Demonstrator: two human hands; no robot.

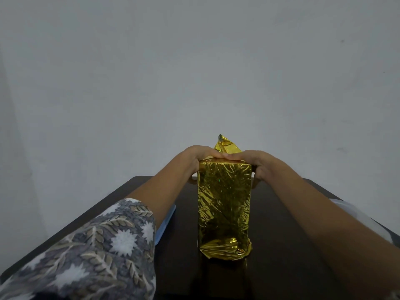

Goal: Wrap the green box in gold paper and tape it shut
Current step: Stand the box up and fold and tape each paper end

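The box [225, 191] stands upright on its end, near the middle of the dark table [179, 256]. Not a speck of green is showing: it's covered in shiny, crinkled gold paper [225, 215]. The near face is pulled fairly flat, and the bottom end is bunched in rough folds against the tabletop. Up top, a loose flap [227, 146] sticks up behind in a point.

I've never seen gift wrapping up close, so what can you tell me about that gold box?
The box stands upright on the dark table, tall and narrow, covered in shiny, crinkled gold paper; no green shows. The paper bunches at its base. A pointed flap sticks up behind the top. The left hand and right hand hold the top from either side, fingers laid over it.
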